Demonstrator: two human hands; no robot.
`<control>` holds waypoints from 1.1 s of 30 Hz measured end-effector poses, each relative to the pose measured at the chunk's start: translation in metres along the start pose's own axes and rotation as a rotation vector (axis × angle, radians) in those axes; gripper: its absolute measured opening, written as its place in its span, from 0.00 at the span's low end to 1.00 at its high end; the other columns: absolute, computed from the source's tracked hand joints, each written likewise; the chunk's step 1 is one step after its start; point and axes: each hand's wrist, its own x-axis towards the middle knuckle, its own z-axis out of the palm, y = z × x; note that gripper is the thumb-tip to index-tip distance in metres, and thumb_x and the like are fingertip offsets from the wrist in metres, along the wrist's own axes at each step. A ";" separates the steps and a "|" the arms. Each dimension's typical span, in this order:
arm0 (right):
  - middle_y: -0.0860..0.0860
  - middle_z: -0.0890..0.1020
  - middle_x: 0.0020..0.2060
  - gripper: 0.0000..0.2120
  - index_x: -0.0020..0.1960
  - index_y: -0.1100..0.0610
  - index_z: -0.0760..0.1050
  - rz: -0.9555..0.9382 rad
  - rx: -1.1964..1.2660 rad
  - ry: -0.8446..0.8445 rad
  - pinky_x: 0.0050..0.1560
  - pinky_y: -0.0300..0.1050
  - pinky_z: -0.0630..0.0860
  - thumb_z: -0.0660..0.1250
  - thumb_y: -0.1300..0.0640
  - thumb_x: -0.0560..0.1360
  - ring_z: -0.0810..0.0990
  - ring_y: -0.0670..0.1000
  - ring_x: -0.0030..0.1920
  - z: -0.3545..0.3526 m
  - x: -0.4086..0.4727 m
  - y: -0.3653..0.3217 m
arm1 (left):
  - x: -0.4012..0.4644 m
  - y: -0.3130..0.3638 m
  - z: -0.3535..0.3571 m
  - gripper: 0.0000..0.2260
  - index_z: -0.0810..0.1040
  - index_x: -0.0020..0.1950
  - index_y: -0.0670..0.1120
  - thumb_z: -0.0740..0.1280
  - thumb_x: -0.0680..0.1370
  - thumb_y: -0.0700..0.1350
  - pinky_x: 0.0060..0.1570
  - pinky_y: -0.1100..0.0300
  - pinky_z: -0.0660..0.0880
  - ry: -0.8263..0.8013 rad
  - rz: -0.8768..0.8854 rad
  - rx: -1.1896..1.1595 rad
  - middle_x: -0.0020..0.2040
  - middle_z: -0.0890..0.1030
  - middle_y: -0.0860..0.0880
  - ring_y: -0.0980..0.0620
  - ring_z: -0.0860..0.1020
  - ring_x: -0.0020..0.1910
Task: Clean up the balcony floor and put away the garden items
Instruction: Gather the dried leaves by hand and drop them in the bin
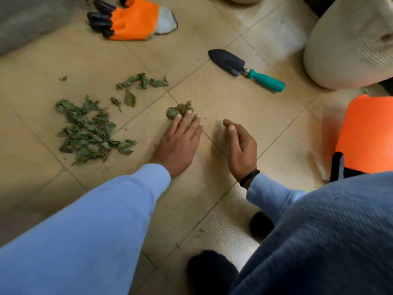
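Dried green leaves (pixel 87 128) lie scattered in a heap on the beige tiled floor (pixel 234 107), with a few more leaf scraps (pixel 142 81) farther back. My left hand (pixel 178 143) lies flat on the tiles, its straight fingertips touching a small clump of leaves (pixel 178 108). My right hand (pixel 240 147) hovers beside it on edge, fingers loosely curved, holding nothing. A black trowel with a teal handle (pixel 246 70) lies on the floor beyond my hands. An orange garden glove with black claw tips (pixel 131 20) rests at the back.
A large cream ribbed pot (pixel 348 43) stands at the right. A second orange item with black trim (pixel 365 135) lies at the right edge. A grey mat or step (pixel 25 22) fills the far left corner. My knee and dark socks are at the bottom.
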 end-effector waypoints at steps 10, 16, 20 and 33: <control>0.52 0.75 0.39 0.17 0.58 0.57 0.74 0.766 0.563 0.152 0.34 0.45 0.71 0.55 0.46 0.84 0.74 0.50 0.34 0.033 0.017 -0.047 | -0.020 -0.042 -0.028 0.44 0.46 0.83 0.59 0.57 0.73 0.77 0.75 0.33 0.52 -0.055 0.048 -0.098 0.82 0.45 0.36 0.30 0.48 0.80; 0.51 0.77 0.33 0.19 0.52 0.58 0.76 0.861 0.637 0.051 0.31 0.41 0.69 0.53 0.46 0.84 0.74 0.49 0.26 0.031 0.018 -0.049 | 0.042 -0.056 -0.017 0.31 0.57 0.79 0.54 0.55 0.80 0.68 0.55 0.43 0.72 -0.095 0.137 0.123 0.72 0.66 0.35 0.35 0.70 0.64; 0.51 0.77 0.30 0.19 0.43 0.58 0.77 0.887 0.719 -0.057 0.32 0.41 0.70 0.54 0.51 0.84 0.74 0.49 0.27 0.027 0.025 -0.052 | 0.047 -0.048 -0.003 0.07 0.70 0.52 0.42 0.60 0.83 0.46 0.32 0.53 0.65 0.053 0.200 0.059 0.45 0.74 0.41 0.43 0.73 0.39; 0.40 0.82 0.33 0.12 0.47 0.54 0.72 0.891 1.147 -0.574 0.43 0.32 0.76 0.52 0.59 0.85 0.81 0.37 0.40 0.055 0.034 -0.087 | 0.040 0.006 -0.083 0.09 0.66 0.42 0.48 0.56 0.83 0.47 0.42 0.54 0.65 0.393 -0.502 -0.662 0.37 0.72 0.51 0.49 0.68 0.40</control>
